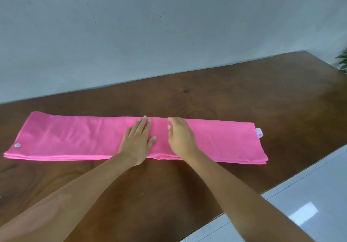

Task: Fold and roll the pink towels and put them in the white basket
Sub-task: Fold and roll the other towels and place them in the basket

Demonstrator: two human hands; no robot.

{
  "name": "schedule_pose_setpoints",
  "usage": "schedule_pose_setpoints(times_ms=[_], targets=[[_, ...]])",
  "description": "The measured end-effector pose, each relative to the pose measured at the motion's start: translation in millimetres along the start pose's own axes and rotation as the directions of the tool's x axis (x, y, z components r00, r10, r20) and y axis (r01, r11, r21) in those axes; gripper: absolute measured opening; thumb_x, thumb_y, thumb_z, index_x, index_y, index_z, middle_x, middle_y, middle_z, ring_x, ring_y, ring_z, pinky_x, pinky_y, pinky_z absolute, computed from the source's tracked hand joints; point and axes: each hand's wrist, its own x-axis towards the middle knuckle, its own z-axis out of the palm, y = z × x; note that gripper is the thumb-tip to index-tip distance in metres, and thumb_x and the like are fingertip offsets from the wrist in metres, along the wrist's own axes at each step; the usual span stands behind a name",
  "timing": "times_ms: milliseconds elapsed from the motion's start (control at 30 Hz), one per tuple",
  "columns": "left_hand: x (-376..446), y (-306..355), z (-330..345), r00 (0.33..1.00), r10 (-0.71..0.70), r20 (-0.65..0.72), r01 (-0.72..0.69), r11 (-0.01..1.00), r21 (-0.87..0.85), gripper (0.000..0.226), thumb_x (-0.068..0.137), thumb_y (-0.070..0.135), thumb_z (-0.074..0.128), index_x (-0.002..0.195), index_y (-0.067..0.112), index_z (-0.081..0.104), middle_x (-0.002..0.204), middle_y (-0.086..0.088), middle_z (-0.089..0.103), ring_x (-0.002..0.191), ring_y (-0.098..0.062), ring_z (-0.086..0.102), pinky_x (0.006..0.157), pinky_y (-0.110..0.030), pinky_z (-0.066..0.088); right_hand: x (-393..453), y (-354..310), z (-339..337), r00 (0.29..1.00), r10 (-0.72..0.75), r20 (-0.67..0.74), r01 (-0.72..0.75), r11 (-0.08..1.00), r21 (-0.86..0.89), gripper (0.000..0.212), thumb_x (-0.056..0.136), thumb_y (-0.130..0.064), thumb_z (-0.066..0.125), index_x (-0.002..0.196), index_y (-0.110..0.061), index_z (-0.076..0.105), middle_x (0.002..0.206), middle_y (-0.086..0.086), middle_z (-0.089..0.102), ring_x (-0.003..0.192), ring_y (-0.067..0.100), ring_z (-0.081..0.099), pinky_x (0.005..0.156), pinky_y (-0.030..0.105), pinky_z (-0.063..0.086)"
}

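Both bare arms reach up from the bottom of the frame. Left hand [138, 140] and right hand [180, 138] lie flat and open, holding nothing, pressing the pink towel [75, 138] mid-frame on the tabletop [225, 95], likely smoothing it for rolling.

A dark brown wooden tabletop [225, 95] fills the middle of the view, its grain swirling in darker patches and a knot showing near the far edge. Behind it rises a pale grey-blue wall [150, 25], plain but for scattered small dark marks and scuffs. At the right edge a few green leaves of a plant [342, 61] poke into view (blurred, so the kind cannot be told). Below right lies a glossy light tiled floor [309, 194], with thin joints and a bright patch of reflected light.
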Motion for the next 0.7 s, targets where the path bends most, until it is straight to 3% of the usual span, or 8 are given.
schedule_pose_setpoints(times_ms=[100,233,400,700], targets=[[-4,-12,3,1.0,0.004,0.022,-0.006,0.996,0.093,0.082,0.092,0.062,-0.012,0.162,0.021,-0.003,0.17,-0.001,-0.009,0.157,-0.019,-0.006,0.127,-0.042,0.003,4,-23,37,0.995,0.02,0.101,-0.01,0.995,-0.097,0.047,0.11,-0.028,0.034,0.154,-0.012,0.038,0.161,0.008,0.038,0.151,0.023,0.029,0.124,0.037,0.019],[-8,-27,-1,0.999,-0.023,0.034,0.018,0.991,0.134,0.072,0.095,0.062,-0.006,0.16,0.031,-0.013,0.168,0.004,-0.019,0.156,-0.022,-0.015,0.126,-0.051,-0.001,-3,-23,52,0.981,0.024,0.191,0.032,0.958,-0.284,0.057,0.11,-0.045,0.017,0.163,-0.024,0.013,0.171,0.005,0.006,0.158,0.024,0.001,0.127,0.042,0.001],[-11,-55,-5,0.995,-0.093,0.024,0.088,0.985,0.149,0.069,0.098,0.066,-0.002,0.159,0.038,-0.016,0.168,0.004,-0.02,0.156,-0.028,-0.015,0.124,-0.059,0.001,0,-24,54,0.961,0.044,0.273,0.078,0.905,-0.418,0.058,0.106,-0.053,0.006,0.161,-0.036,-0.006,0.171,0.005,-0.009,0.157,0.028,-0.009,0.127,0.049,-0.002],[-26,-157,-28,0.971,-0.236,-0.021,0.237,0.963,0.128,0.075,0.096,0.068,-0.004,0.161,0.032,-0.01,0.17,-0.001,-0.012,0.157,-0.027,-0.009,0.126,-0.05,0.003,3,-37,48,0.944,0.053,0.324,0.12,0.863,-0.49,0.058,0.099,-0.061,-0.005,0.153,-0.051,-0.021,0.168,0.001,-0.023,0.154,0.042,-0.001,0.122,0.061,0.008]])
